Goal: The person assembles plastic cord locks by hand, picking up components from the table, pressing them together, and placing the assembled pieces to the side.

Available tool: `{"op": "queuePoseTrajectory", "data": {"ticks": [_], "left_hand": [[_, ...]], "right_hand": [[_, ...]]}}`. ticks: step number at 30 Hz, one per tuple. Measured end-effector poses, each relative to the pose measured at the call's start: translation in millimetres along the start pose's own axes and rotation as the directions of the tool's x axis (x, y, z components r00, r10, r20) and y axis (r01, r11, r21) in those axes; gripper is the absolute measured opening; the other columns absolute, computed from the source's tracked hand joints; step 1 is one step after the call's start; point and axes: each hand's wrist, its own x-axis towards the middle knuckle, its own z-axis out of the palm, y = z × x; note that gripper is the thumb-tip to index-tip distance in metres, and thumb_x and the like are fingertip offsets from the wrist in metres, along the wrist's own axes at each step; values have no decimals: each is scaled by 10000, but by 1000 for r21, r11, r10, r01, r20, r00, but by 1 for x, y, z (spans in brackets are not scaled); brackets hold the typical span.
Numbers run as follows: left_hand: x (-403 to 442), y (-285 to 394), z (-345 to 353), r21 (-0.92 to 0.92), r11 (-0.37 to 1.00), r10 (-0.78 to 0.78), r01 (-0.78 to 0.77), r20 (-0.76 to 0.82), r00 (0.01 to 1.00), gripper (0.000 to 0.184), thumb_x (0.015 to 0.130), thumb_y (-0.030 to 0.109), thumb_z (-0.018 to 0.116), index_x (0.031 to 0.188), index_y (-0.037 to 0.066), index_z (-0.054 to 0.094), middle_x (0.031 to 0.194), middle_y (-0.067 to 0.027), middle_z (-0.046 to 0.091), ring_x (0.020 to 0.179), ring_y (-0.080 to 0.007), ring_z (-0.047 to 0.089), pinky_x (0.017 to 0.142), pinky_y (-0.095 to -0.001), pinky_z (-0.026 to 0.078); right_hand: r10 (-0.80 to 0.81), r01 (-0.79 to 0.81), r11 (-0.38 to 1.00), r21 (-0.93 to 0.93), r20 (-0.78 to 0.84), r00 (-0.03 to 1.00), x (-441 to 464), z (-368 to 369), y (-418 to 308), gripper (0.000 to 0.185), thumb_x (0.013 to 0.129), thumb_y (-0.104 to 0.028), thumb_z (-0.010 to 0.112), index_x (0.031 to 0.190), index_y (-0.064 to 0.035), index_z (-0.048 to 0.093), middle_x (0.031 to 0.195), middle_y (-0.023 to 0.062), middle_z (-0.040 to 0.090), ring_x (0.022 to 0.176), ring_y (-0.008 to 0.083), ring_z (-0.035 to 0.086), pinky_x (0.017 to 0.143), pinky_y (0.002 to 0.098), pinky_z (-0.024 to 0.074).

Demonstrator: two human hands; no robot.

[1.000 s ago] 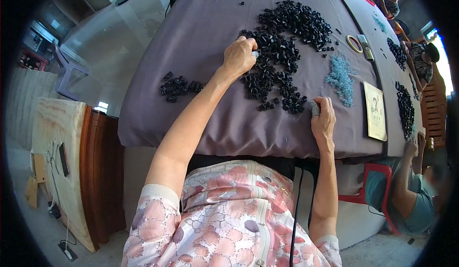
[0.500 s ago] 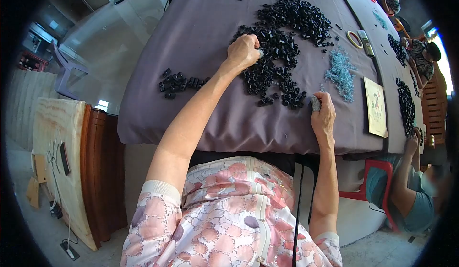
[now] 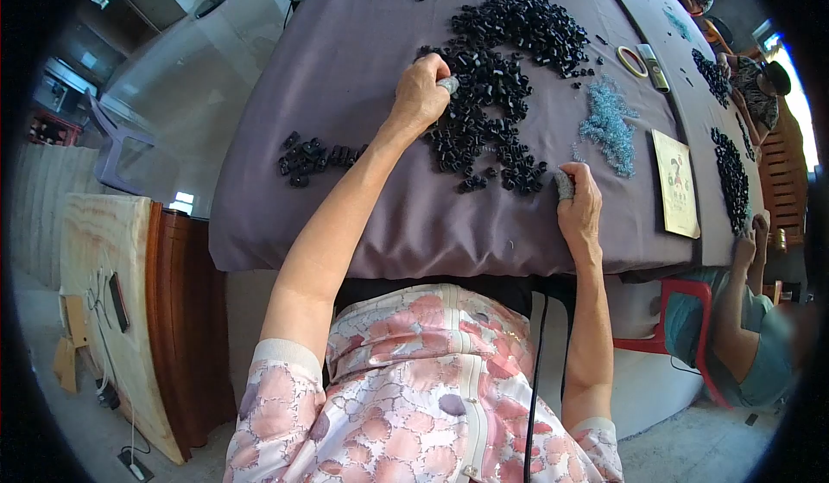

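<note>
My left hand (image 3: 420,94) is at the left edge of a large pile of small black plastic parts (image 3: 492,85), its fingers curled down and closed; what they grip is hidden. Near the front edge of the table my right hand (image 3: 581,211) is closed too, with thumb and fingers bent together, and I cannot make out anything between them. Both hands wear a grey finger cover. Beyond the right hand lies a heap of tiny pale-blue, clear-looking pieces (image 3: 610,129). A smaller group of black parts (image 3: 304,159) sits left of my left forearm.
A purple-grey cloth (image 3: 432,232) covers the table. On the right are a booklet (image 3: 676,182), a roll of tape (image 3: 632,61) and a small tube-like item (image 3: 654,68). More black parts (image 3: 731,181) lie near other people. A red chair (image 3: 691,289) stands beside a co-worker (image 3: 738,336).
The whole view has shifted slightly. My left hand has stayed at the pile's left edge with its wrist turned a little; my right hand has hardly moved.
</note>
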Motion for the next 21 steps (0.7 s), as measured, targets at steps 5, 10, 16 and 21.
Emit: {"op": "queuePoseTrajectory", "data": {"ticks": [5, 10, 16, 21], "left_hand": [[-7, 10, -8, -74, 996, -48, 52, 44, 998, 76, 768, 23, 590, 828, 13, 543, 710, -86, 595, 679, -169, 575, 650, -300, 457], [-7, 6, 4, -154, 988, -1, 3, 8, 1000, 80, 780, 9, 567, 858, 12, 550, 796, -91, 588, 717, -184, 571, 673, -315, 460], [-9, 2, 3, 42, 989, 135, -140, 95, 986, 235, 770, -47, 529, 984, 35, 582, 876, -116, 567, 821, -236, 574, 747, -338, 460], [-8, 3, 2, -69, 994, 91, -84, 98, 991, 186, 770, -24, 506, 931, 28, 581, 886, -157, 556, 813, -296, 563, 765, -379, 455]], "right_hand": [[-16, 16, 1000, 11, 1, 1000, 0, 1, 4, 214, 723, 45, 476, 916, -35, 521, 826, 155, 569, 808, 343, 540, 716, 399, 418], [-16, 16, 1000, 11, 6, 1000, -1, 1, 4, 219, 708, 49, 474, 905, -36, 521, 821, 151, 565, 799, 341, 538, 709, 396, 417], [-34, 34, 999, 14, 9, 999, 0, 1, 2, 213, 700, 45, 484, 893, -35, 523, 823, 137, 562, 791, 333, 537, 709, 389, 418], [-28, 28, 999, 16, 5, 1000, 0, 2, 1, 220, 693, 54, 486, 889, -38, 524, 821, 129, 560, 790, 331, 536, 708, 387, 419]]}}
